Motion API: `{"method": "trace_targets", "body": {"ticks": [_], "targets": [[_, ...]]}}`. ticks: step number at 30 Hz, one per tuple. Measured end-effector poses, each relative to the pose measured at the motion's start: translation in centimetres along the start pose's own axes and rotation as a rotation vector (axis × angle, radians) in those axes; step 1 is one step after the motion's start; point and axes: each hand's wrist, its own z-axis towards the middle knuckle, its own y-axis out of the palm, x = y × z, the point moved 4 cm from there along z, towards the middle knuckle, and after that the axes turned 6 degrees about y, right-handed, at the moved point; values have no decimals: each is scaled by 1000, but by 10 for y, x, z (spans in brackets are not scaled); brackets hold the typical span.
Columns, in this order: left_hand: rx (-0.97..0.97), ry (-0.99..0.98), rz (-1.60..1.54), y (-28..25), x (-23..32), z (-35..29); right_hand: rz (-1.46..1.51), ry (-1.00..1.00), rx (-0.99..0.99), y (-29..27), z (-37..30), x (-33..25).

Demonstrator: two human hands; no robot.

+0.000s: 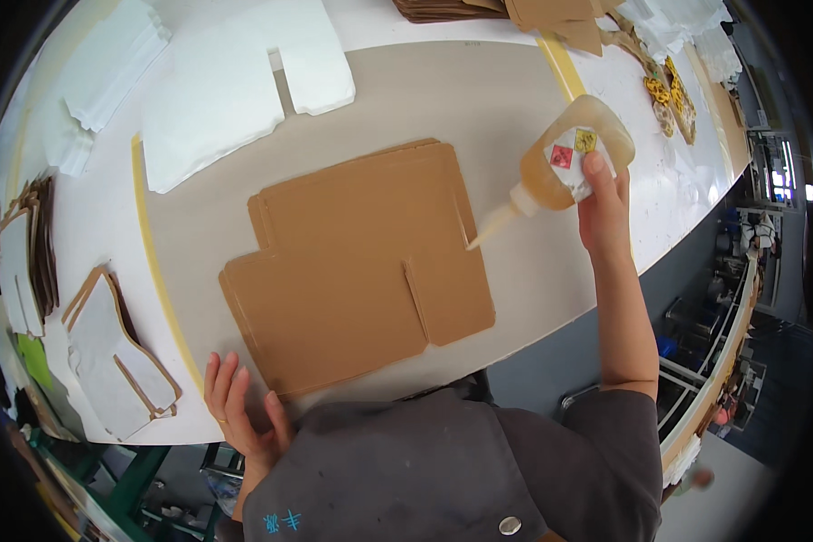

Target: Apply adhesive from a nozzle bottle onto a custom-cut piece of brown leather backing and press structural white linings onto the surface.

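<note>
A flat brown leather-like panel [352,262] with a slit in its near edge and a notch at its left lies before me on a grey board [533,262]. My right hand [605,199] grips a translucent squeeze bottle [542,172] of amber liquid, tilted down to the left. Its thin nozzle tip meets the panel near the right edge, where a narrow shiny line runs. At the panel's lower left corner rests my left hand [248,406], fingers apart and holding nothing.
White cut sheets [217,99] lie at the far left, one with a slot. Nearer on the left are white-faced, brown-edged pieces [117,361] and a stack of panels [32,253]. Brown pieces [551,18] sit at the back, beside a yellow-patterned cloth strip [673,90].
</note>
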Motion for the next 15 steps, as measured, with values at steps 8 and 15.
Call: {"method": "trace_targets", "body": {"ticks": [8, 15], "targets": [[-14, 34, 2, -2, 2, 2, 47, 23, 137, -55, -108, 28], [-3, 40, -33, 0, 4, 3, 82, -131, 226, -43, -167, 40]]}}
